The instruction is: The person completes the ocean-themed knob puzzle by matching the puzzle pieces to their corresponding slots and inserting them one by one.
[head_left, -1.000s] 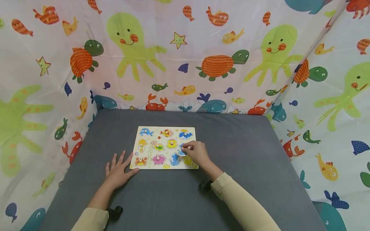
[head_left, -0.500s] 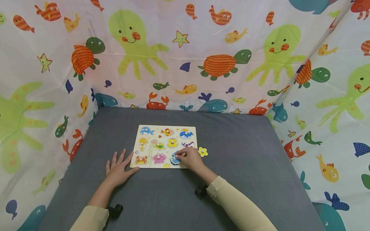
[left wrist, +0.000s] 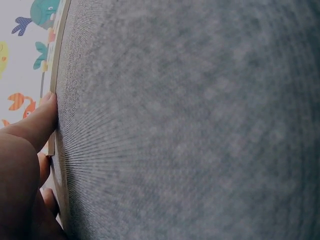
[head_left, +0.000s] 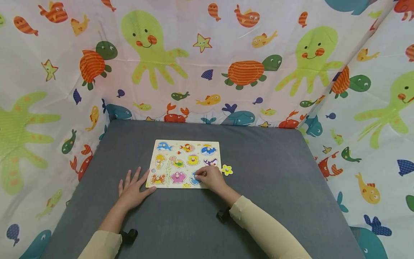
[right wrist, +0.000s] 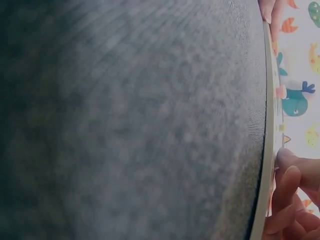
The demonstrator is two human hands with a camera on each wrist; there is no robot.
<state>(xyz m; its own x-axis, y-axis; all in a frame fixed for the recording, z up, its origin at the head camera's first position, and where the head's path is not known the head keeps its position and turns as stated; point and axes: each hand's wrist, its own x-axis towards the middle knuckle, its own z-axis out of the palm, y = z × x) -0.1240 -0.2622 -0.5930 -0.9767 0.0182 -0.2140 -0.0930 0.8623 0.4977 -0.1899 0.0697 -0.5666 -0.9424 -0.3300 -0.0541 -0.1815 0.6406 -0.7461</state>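
A pale wooden peg puzzle board (head_left: 169,172) with sea-animal pieces lies on the grey table. In the head view my right hand (head_left: 211,178) is over its front right part, thumb and fingertips pinching a blue squid puzzle piece (head_left: 193,181) low at the board, partly hidden by the fingers. My left hand (head_left: 132,194) lies spread at the board's left edge, its thumb at the front left corner. The left wrist view shows a finger of that hand (left wrist: 37,125) against the board's edge. A yellow star piece (head_left: 227,170) lies just off the board's right edge.
Grey cloth (head_left: 181,223) covers the table. Curtains (head_left: 200,79) printed with sea animals stand behind and at both sides. Other pieces on the board include a pink shell (head_left: 178,177), a crab (head_left: 158,179) and a turtle (head_left: 176,162).
My right hand has moved left and toward me, bringing the blue squid piece from the board's right side down to the front row. The star piece came into view. My left hand stayed put.
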